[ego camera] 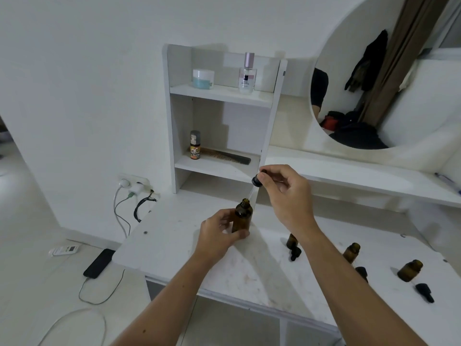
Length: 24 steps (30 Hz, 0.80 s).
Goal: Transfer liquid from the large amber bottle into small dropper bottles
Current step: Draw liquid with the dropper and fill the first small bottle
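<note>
The large amber bottle (242, 216) stands upright and uncapped on the white table (174, 236). My left hand (220, 236) grips it around the lower body. My right hand (287, 193) pinches the black bulb of a dropper (257, 181) just above it, and the glass pipette slants down with its tip at the bottle's mouth. Three small amber dropper bottles stand open to the right: one (291, 240) partly behind my right forearm, one (351, 252) in the middle, one (410, 270) farthest right. Black dropper caps (295, 254) (424, 292) lie beside them.
A white shelf unit (174, 121) at the table's back holds a jar (203, 79), a perfume bottle (247, 74), a spray bottle (195, 144) and a comb (225, 156). A round mirror (374, 83) is at right. On the floor at left lie a phone (99, 263) and cables.
</note>
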Each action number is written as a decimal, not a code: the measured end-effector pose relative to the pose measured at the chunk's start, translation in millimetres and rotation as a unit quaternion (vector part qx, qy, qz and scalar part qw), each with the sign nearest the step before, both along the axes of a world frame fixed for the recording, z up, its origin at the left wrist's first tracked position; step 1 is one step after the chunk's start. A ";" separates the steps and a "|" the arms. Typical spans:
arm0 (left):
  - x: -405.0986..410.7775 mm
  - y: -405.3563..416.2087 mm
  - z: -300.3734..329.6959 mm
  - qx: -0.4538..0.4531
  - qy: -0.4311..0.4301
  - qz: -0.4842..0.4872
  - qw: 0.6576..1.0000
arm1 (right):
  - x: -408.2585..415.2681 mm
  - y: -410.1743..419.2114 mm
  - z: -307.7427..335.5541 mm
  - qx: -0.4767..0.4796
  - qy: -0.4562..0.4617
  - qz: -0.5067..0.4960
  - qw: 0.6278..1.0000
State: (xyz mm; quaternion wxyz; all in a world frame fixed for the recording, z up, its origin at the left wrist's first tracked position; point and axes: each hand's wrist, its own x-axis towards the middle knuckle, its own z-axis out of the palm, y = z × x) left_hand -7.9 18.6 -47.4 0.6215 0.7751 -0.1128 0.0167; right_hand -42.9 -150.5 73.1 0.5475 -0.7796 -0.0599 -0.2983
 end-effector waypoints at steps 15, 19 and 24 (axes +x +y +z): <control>2.7 -2.1 -4.1 -0.012 0.008 0.003 1.000 | 15.4 8.7 -27.4 -0.053 0.088 0.010 0.995; 2.8 -1.8 -4.9 -0.007 0.004 0.001 1.000 | 13.7 10.0 -30.9 -0.060 0.088 -0.006 0.994; 2.7 -1.5 -4.3 -0.008 0.002 -0.001 1.000 | 15.2 10.7 -32.0 -0.079 0.071 -0.005 0.994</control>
